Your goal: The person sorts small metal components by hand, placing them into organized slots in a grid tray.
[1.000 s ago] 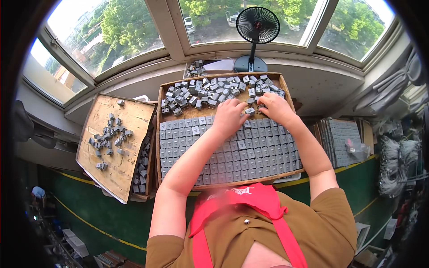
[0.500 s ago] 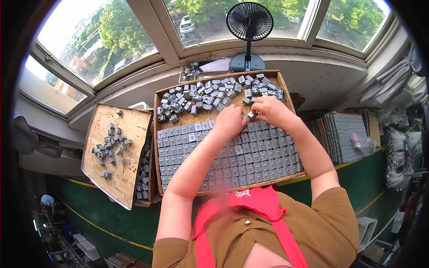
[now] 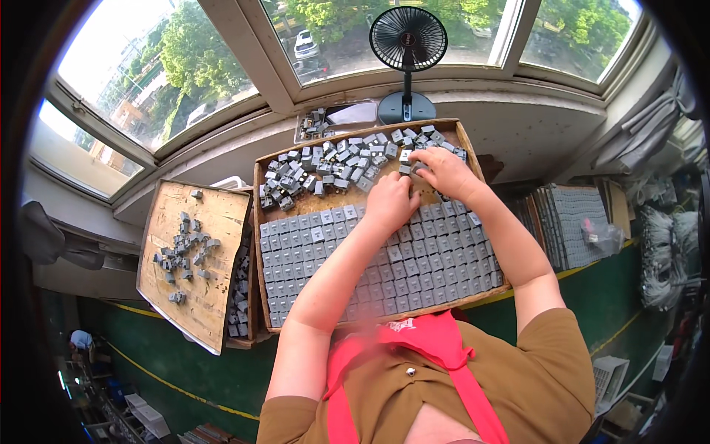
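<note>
A shallow wooden tray (image 3: 347, 198) lies in front of me. Its near part is filled with tight rows of small grey blocks (image 3: 433, 259), and loose grey blocks (image 3: 344, 157) are heaped along its far side. My left hand (image 3: 392, 200) rests at the far edge of the rows with its fingers curled closed; whatever they hold is hidden. Just beyond it to the right, my right hand (image 3: 445, 174) reaches into the loose blocks. Its thumb and fingers are bent around a grey block (image 3: 418, 166), which they partly cover.
A tilted board (image 3: 159, 244) with scattered blocks sits to the left, over another block-filled box (image 3: 238, 303). A black fan (image 3: 408, 44) and small clear tray (image 3: 314, 124) stand behind, by the window. Stacked trays (image 3: 569, 222) and a plastic bag (image 3: 606, 237) lie at right.
The hands have parted from the small piece they pinched together at the rows' edge. My right hand has shifted slightly left to the loose blocks; my left has turned and moved slightly right.
</note>
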The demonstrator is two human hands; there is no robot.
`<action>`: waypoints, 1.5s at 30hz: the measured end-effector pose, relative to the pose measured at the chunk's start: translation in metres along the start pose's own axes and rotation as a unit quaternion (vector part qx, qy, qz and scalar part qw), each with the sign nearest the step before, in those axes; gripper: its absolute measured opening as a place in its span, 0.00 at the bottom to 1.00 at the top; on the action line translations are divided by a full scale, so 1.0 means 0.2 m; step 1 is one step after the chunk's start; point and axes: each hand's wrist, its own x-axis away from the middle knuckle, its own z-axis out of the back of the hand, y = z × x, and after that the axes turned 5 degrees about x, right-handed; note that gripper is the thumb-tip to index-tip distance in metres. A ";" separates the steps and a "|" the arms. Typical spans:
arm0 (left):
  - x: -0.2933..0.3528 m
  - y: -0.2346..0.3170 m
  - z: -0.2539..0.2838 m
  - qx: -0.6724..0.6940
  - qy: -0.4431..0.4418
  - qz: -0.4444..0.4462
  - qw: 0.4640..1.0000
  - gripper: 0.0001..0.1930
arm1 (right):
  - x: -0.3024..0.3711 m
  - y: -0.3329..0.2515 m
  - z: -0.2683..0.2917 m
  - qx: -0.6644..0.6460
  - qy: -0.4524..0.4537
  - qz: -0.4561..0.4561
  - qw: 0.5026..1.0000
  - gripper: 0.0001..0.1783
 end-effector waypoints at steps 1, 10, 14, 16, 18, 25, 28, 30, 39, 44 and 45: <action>0.00 -0.03 -0.03 -0.017 0.060 -0.024 0.998 0.12 | 0.01 0.01 0.02 0.000 0.000 0.002 1.000 0.18; 0.07 -0.07 0.01 0.067 0.088 -0.069 0.991 0.12 | 0.12 -0.07 0.12 -0.099 -0.196 -0.135 0.966 0.08; 0.09 -0.09 0.08 0.100 0.045 -0.053 0.993 0.15 | 0.12 -0.07 0.12 -0.086 -0.192 -0.125 0.970 0.08; 0.11 -0.08 0.10 0.060 0.062 -0.020 0.996 0.14 | 0.12 -0.07 0.12 -0.070 -0.189 -0.118 0.972 0.07; 0.11 -0.06 0.14 0.044 0.021 0.008 0.999 0.13 | 0.13 -0.08 0.12 -0.019 -0.164 -0.085 0.983 0.07; 0.10 -0.10 0.12 0.043 -0.013 0.032 0.998 0.13 | 0.14 -0.11 0.10 0.080 -0.143 -0.060 0.985 0.09; 0.10 -0.06 0.12 0.035 0.011 0.026 0.999 0.13 | 0.13 -0.14 0.08 0.061 -0.090 -0.014 0.994 0.13; 0.09 -0.05 0.10 0.027 0.033 0.021 0.999 0.12 | 0.11 -0.16 0.04 0.087 -0.139 0.011 0.986 0.16; 0.06 -0.13 0.15 0.085 -0.037 -0.033 0.995 0.20 | 0.17 -0.12 0.15 0.068 -0.064 -0.018 0.996 0.11; 0.05 -0.09 0.11 0.135 -0.050 -0.050 0.988 0.21 | 0.21 -0.04 0.25 0.082 -0.050 -0.066 0.993 0.07; 0.04 -0.05 0.09 0.108 -0.016 -0.056 0.992 0.20 | 0.21 -0.04 0.24 0.083 -0.050 -0.068 0.993 0.07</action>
